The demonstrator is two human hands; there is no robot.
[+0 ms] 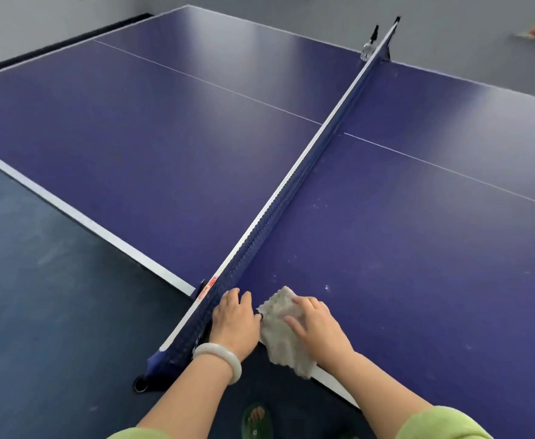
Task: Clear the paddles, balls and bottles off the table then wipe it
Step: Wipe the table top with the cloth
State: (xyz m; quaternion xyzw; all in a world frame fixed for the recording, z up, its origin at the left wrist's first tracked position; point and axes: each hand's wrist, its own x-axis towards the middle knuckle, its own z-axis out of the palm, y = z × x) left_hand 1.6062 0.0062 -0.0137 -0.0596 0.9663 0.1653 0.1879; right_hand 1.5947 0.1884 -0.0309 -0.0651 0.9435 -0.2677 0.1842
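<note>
Green sleeves (434, 423) down front, then the left hand (236, 321) right up against the net (291, 185), fingers bent at the mesh, can't tell if it's gripping. Just right of the net the cloth (278, 331) lies on the table (418, 217), one end drooping off the edge. Right hand (316, 324) presses it, fingers spread flat. Looks soft, light and bunchy, so I'd keep the palm on its middle.

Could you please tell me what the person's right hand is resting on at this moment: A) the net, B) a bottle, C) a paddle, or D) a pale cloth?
D: the right hand lies with fingers spread on the pale cloth at the near edge of the table.
</note>
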